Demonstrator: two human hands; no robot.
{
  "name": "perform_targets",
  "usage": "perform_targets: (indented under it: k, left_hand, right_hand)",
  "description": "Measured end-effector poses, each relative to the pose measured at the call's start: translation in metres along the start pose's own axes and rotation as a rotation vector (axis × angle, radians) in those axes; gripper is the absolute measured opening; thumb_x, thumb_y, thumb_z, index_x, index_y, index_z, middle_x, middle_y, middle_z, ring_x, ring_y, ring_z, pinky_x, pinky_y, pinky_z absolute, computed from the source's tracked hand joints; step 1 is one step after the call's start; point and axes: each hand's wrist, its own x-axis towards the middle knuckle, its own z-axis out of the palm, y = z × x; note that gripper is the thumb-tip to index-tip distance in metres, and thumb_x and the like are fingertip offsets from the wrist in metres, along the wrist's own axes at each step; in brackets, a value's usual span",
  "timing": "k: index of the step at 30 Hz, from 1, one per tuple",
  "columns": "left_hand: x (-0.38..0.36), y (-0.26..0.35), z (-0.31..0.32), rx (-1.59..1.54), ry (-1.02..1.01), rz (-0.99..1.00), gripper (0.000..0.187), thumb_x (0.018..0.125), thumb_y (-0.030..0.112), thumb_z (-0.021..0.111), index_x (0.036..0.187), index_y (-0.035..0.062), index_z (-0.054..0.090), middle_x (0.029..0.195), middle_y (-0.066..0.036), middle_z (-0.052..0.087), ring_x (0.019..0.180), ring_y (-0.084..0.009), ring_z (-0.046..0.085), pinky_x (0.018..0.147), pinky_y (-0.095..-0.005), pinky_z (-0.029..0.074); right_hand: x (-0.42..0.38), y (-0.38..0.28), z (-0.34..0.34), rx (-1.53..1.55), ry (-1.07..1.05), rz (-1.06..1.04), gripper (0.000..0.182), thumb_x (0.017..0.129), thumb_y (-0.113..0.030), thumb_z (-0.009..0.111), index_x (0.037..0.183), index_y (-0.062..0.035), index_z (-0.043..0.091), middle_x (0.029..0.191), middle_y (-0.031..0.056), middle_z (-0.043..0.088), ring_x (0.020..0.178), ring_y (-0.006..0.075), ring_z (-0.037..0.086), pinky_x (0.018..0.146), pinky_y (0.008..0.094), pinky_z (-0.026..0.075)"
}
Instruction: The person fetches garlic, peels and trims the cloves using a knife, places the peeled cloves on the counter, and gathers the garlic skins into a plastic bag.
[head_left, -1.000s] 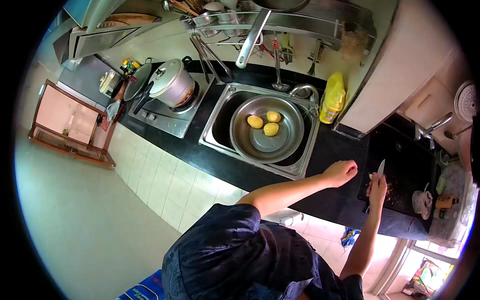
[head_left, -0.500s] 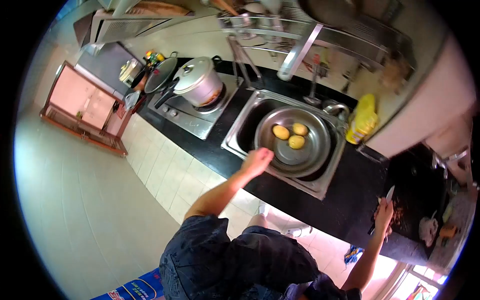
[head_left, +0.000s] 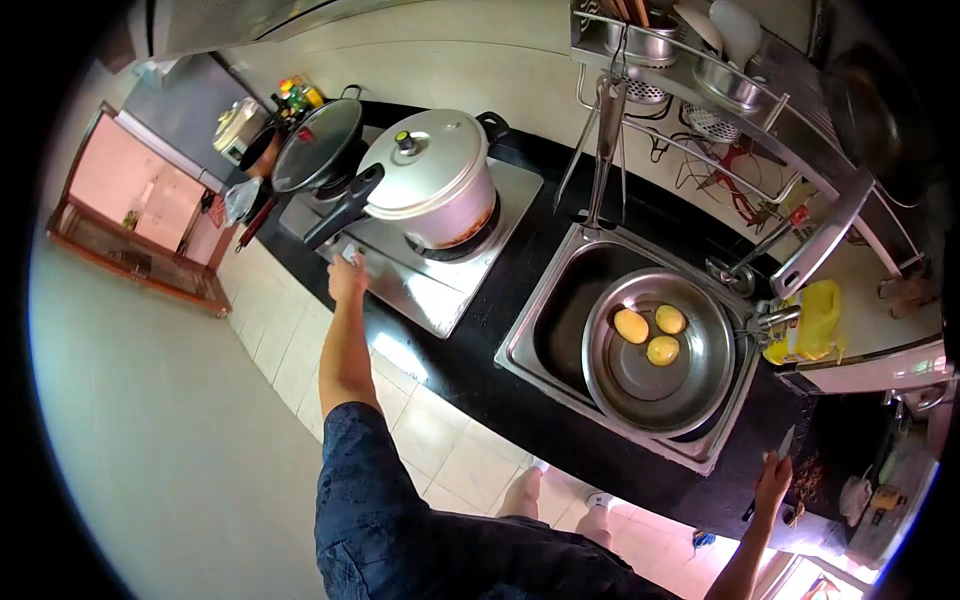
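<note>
My left hand [head_left: 347,275] reaches to the front of the gas stove [head_left: 430,290], its fingers closed on a stove knob [head_left: 350,254] just below the handle of a pressure cooker [head_left: 430,170]. The cooker sits lidded on the near burner; the flame, if any, is hidden. Far to the right, my right hand [head_left: 772,476] grips a small knife [head_left: 787,440], blade pointing up and away over the black counter. Dark scraps [head_left: 808,475] lie beside that hand. Between my hands, a steel basin [head_left: 640,395] in the sink [head_left: 545,345] contains three yellow, potato-like pieces [head_left: 662,350].
A lidded wok [head_left: 318,145] stands on the far burner, with bottles [head_left: 298,98] behind it. Tongs [head_left: 606,140] hang from the wall rack [head_left: 690,150] above the sink. A yellow bottle [head_left: 808,325] stands by the tap. The counter's front edge runs along my body.
My left hand has moved from the basin's rim leftward to the stove knob. The view has shifted toward the stove. My right hand still holds the knife.
</note>
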Motion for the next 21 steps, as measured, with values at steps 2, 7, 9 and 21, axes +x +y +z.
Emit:
perform_targets:
  k: [2, 7, 9, 21]
  left_hand:
    - [0.019, 0.003, -0.003, 0.051, -0.066, -0.029, 0.064, 0.088, 0.059, 0.052, 0.123, 0.0056, 0.055, 0.118, -0.023, 0.063, 0.107, -0.0403, 0.064, 0.089, -0.0511, 0.051]
    - [0.026, 0.009, -0.005, 0.100, -0.032, -0.010, 0.058, 0.087, 0.058, 0.056, 0.111, 0.0051, 0.063, 0.110, -0.019, 0.069, 0.104, -0.0384, 0.066, 0.088, -0.0493, 0.052]
    - [0.029, 0.006, -0.005, 0.077, -0.032, 0.011, 0.057, 0.086, 0.057, 0.058, 0.105, 0.0045, 0.065, 0.108, -0.019, 0.070, 0.102, -0.0385, 0.066, 0.087, -0.0490, 0.052]
    - [0.066, -0.012, 0.020, 0.051, -0.124, 0.181, 0.043, 0.089, 0.044, 0.060, 0.099, 0.0027, 0.067, 0.105, -0.024, 0.068, 0.099, -0.0404, 0.065, 0.084, -0.0491, 0.052]
  right_hand:
    - [0.005, 0.015, 0.006, -0.129, -0.012, -0.087, 0.024, 0.101, -0.028, 0.055, 0.084, -0.0123, 0.052, 0.055, -0.0060, 0.039, 0.040, 0.0033, 0.037, 0.034, 0.0231, 0.029]
    - [0.009, 0.014, 0.020, -0.103, -0.017, -0.082, 0.026, 0.100, -0.029, 0.057, 0.081, -0.0122, 0.051, 0.054, -0.0055, 0.040, 0.041, 0.0040, 0.038, 0.036, 0.0239, 0.029]
    - [0.008, 0.017, 0.023, -0.164, 0.024, -0.116, 0.028, 0.100, -0.029, 0.057, 0.079, -0.0120, 0.050, 0.054, -0.0053, 0.040, 0.041, 0.0046, 0.038, 0.036, 0.0245, 0.029]
    - [-0.008, 0.001, 0.026, -0.222, 0.039, 0.007, 0.030, 0.096, -0.025, 0.060, 0.080, -0.0011, 0.051, 0.062, 0.0015, 0.044, 0.060, 0.0111, 0.040, 0.051, 0.0327, 0.033]
